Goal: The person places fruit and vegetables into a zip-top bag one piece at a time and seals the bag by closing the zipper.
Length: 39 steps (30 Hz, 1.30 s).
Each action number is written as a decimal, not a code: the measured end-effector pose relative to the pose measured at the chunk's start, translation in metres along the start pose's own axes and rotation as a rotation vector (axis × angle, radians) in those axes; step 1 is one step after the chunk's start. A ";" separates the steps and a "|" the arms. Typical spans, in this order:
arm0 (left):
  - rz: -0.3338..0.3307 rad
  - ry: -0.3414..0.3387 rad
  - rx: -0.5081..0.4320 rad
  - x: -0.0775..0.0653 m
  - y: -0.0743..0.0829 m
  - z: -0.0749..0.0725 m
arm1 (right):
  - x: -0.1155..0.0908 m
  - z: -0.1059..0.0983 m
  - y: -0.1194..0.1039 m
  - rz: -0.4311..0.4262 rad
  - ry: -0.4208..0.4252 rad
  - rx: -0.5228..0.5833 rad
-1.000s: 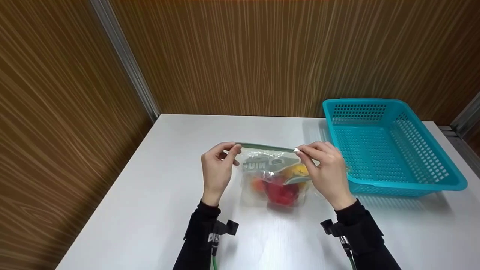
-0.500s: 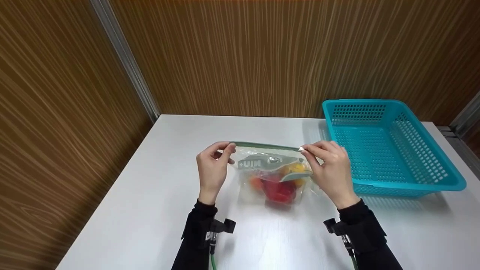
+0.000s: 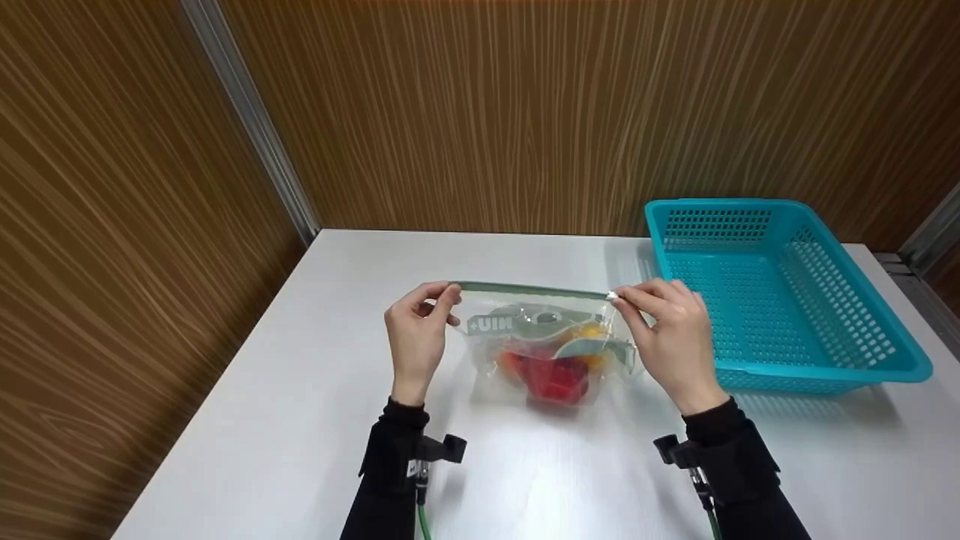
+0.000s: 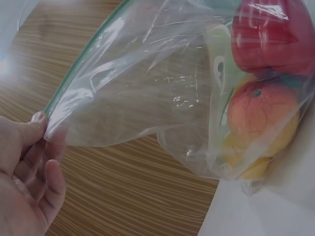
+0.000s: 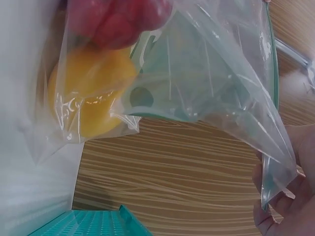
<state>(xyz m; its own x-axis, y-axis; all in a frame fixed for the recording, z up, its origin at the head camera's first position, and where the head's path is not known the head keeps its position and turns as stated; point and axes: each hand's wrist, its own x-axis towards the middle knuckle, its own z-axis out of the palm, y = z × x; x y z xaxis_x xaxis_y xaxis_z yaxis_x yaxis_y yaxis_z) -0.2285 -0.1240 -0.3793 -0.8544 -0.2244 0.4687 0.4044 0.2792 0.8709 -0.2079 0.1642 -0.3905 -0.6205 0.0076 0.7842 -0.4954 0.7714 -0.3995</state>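
Note:
A clear zip bag (image 3: 491, 324) with grey-green print hangs upright between my hands, its green top strip (image 3: 532, 289) stretched straight. My left hand (image 3: 416, 330) pinches the strip's left end between thumb and fingers. At the other end my right hand (image 3: 675, 341) pinches the corner, where a small white bit (image 3: 611, 295) shows. Low in the bag lie a red bell pepper (image 4: 273, 39), an orange-red round fruit (image 4: 263, 115) and a yellow round fruit (image 5: 93, 91). The bag's bottom is at the tabletop; contact is hard to tell.
A turquoise perforated basket (image 3: 817, 371) stands on the right of the white table (image 3: 330, 300), close behind my right hand. Wood-grain panels (image 3: 480, 112) rise at the back and left. Green cables (image 3: 423, 517) run from the wrist cameras.
My hands have moved apart, left hand leftward and right hand rightward. The bag's top strip is now drawn out longer between them, and more of the bag's print shows flat.

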 end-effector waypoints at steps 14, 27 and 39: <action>-0.029 0.011 -0.018 -0.004 0.019 -0.007 | 0.001 -0.002 0.005 0.017 0.004 -0.008; -0.016 0.023 -0.006 -0.002 0.016 -0.011 | 0.001 -0.007 0.014 0.031 0.006 -0.016; -0.019 0.043 0.009 0.006 -0.015 -0.010 | 0.001 -0.013 0.024 0.060 -0.008 -0.066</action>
<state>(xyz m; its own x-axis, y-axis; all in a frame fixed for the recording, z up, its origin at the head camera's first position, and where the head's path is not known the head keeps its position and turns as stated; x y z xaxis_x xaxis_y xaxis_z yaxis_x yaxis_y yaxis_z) -0.2367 -0.1391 -0.3878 -0.8469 -0.2697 0.4583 0.3853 0.2829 0.8784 -0.2124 0.1911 -0.3927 -0.6525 0.0502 0.7562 -0.4162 0.8101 -0.4129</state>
